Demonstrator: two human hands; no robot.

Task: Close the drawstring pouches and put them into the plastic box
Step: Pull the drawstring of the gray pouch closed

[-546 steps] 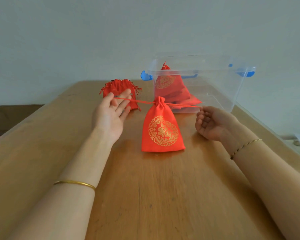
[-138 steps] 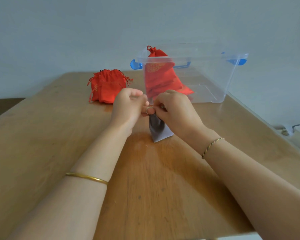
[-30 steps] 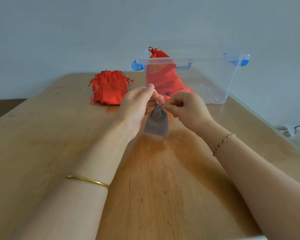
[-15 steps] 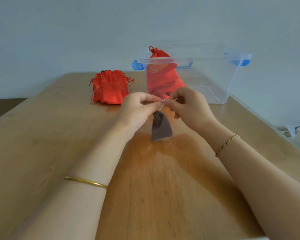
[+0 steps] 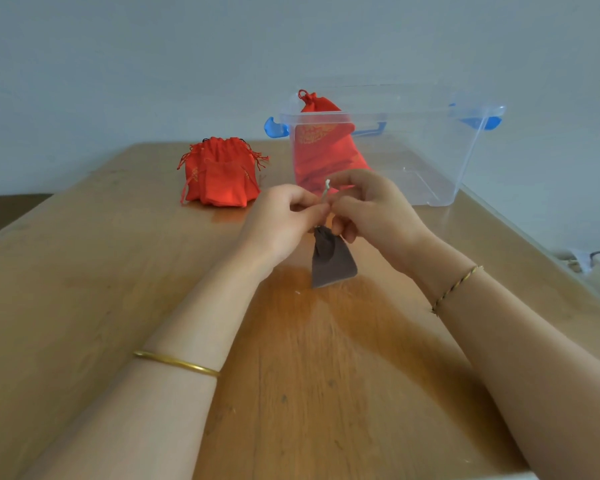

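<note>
Both hands (image 5: 329, 216) pinch the pale drawstring (image 5: 325, 194) of the small soft grey fabric pouch (image 5: 332, 259) — light, limp, best held by its cord.

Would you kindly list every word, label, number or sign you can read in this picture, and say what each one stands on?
No readable text anywhere.
Gold print on the red pouch inside the plastic box: an ornament seen through the wall, too blurred to read.
Gold marks on the red pouches on the table: too small to read.
The grey pouch: plain.
</note>
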